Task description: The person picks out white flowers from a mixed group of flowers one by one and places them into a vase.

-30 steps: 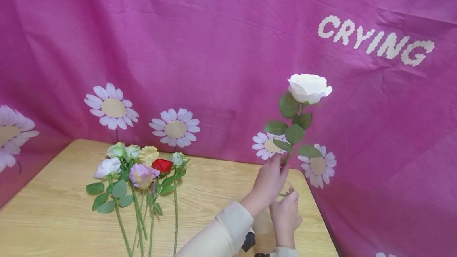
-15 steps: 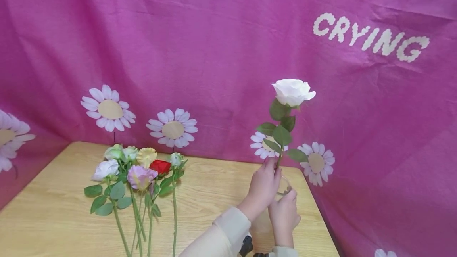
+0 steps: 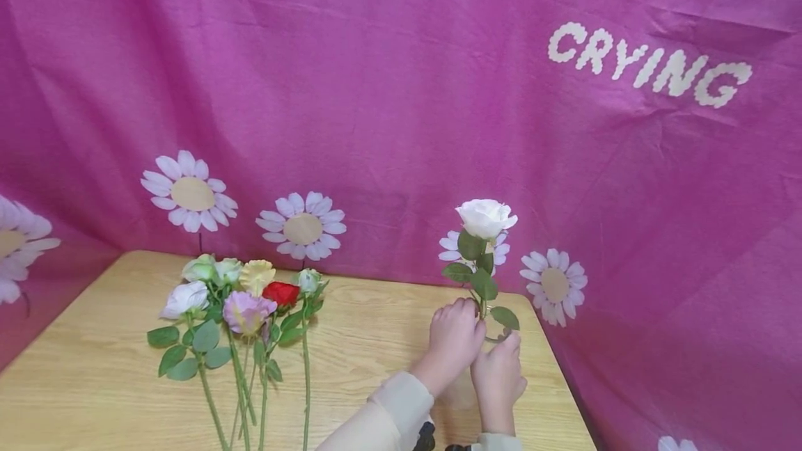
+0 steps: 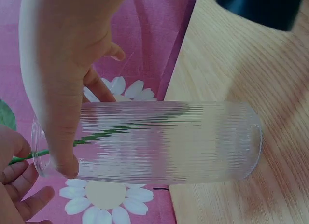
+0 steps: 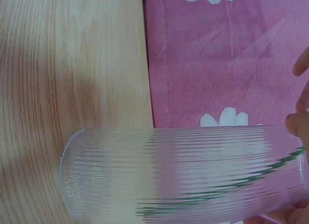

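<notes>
My left hand (image 3: 454,336) pinches the stem of a white rose (image 3: 485,218) with dark green leaves, which stands nearly upright at the right of the table. Below it, my right hand (image 3: 498,374) grips a clear ribbed glass vase (image 4: 207,142) near the rim. In the left wrist view the rose's stem (image 4: 116,132) runs through the mouth and slants down inside the vase. The right wrist view shows the same ribbed vase (image 5: 120,175), with its base over the wooden table. In the head view, both hands hide most of the vase.
Several cut flowers lie on the wooden table (image 3: 363,333) at the left, among them a red rose (image 3: 282,294), a purple flower (image 3: 248,312) and a white rose (image 3: 186,299). A pink cloth (image 3: 401,89) with printed daisies hangs behind the table.
The white rose has come down and a little left, its stem going deeper into the vase. My left hand has lowered with it. The right hand stays at the vase.
</notes>
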Available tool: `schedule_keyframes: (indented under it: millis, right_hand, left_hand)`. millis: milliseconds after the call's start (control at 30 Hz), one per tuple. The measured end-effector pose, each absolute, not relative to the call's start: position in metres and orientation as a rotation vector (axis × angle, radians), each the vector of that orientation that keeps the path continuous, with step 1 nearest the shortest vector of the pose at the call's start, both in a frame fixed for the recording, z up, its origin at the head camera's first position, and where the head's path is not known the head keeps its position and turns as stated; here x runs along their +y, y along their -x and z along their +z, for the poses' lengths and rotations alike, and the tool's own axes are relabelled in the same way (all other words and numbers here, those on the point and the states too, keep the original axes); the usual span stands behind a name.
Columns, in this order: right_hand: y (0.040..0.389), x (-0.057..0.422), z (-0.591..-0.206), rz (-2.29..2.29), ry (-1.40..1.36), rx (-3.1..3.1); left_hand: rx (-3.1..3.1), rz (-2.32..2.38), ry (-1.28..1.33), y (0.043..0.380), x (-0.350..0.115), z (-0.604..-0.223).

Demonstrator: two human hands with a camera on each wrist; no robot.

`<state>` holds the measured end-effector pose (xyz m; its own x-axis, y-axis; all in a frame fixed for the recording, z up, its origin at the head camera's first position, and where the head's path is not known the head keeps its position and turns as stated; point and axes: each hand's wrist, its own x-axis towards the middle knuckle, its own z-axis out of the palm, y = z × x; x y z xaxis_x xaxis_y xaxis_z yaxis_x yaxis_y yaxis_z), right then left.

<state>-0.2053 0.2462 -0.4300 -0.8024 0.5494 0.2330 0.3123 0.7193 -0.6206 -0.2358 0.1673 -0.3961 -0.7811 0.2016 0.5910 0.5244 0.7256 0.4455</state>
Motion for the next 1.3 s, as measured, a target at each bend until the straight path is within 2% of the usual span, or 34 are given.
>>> schedule_keyframes:
  millis: [400, 1300]
  right_hand:
    - [0.206, 0.246, -0.429, 0.79, 0.679, -2.526]
    - [0.208, 0.245, -0.43, 0.825, 0.687, -2.521]
  left_hand:
    - [-2.4, -0.833, 0.578, 0.229, 0.157, -0.403]
    - [-2.451, -0.919, 0.397, 0.25, 0.101, -0.42]
